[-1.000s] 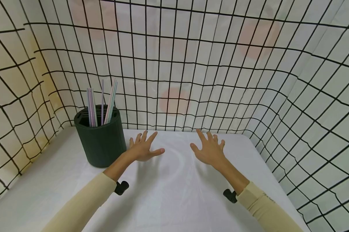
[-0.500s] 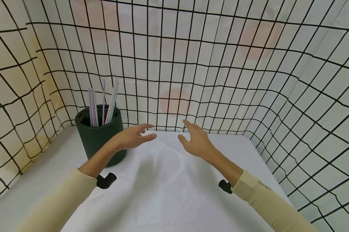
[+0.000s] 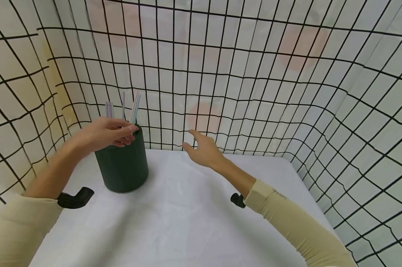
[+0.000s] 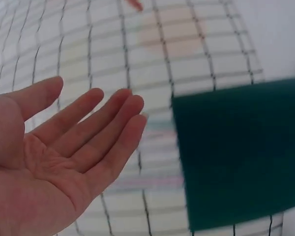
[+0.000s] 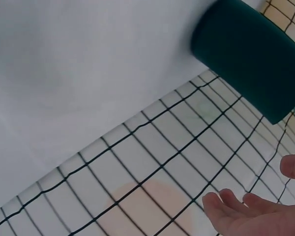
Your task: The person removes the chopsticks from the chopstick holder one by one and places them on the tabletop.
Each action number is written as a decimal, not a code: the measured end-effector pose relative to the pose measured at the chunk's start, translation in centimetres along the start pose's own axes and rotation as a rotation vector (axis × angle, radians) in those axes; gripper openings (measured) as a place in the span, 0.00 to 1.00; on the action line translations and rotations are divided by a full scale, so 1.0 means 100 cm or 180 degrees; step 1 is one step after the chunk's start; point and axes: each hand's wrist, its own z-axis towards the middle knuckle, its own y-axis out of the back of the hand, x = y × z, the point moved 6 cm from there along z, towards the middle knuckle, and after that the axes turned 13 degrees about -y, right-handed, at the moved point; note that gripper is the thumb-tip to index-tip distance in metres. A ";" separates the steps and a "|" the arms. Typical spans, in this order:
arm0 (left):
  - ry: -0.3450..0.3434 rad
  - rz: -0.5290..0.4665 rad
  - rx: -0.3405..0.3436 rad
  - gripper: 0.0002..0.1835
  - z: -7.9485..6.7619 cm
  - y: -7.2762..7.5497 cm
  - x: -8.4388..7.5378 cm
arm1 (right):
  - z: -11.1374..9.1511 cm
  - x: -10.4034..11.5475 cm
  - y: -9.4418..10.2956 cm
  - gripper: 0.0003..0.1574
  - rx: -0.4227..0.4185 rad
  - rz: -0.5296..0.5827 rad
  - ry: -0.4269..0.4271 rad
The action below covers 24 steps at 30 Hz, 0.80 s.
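Observation:
A dark green round holder (image 3: 124, 168) stands at the left of the table, with several thin pastel sticks (image 3: 135, 107) upright in it. My left hand (image 3: 107, 132) is in front of its rim in the head view and hides part of the top and of the sticks. In the left wrist view its fingers (image 4: 105, 142) are spread, slightly bent, with nothing in them, apart from the holder's wall. My right hand (image 3: 202, 150) hovers over the table to the right of the holder. Its fingers (image 5: 221, 206) are loosely extended and hold nothing.
A white cloth covers the table (image 3: 187, 222). Black wire mesh (image 3: 247, 100) rises along the back and both sides, with white sheeting marked by pale pink and yellow patches behind it. A black wrist-worn camera (image 3: 75, 198) sits at each sleeve.
My left hand has moved left and up, from beside the holder to its rim. The right hand has shifted left and up. The holder and sticks stay put; the head view turned slightly.

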 end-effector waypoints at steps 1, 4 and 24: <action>0.0037 0.0012 -0.0086 0.33 -0.004 0.010 0.003 | 0.003 0.006 -0.001 0.38 0.0005 0.0015 0.0008; 0.0170 0.0029 -0.0302 0.34 -0.016 0.035 0.013 | 0.010 0.024 -0.004 0.37 0.0036 0.0142 0.0020; 0.0733 -0.0588 -0.1149 0.41 -0.044 0.059 0.100 | 0.038 0.096 -0.061 0.30 0.0115 0.1148 -0.0227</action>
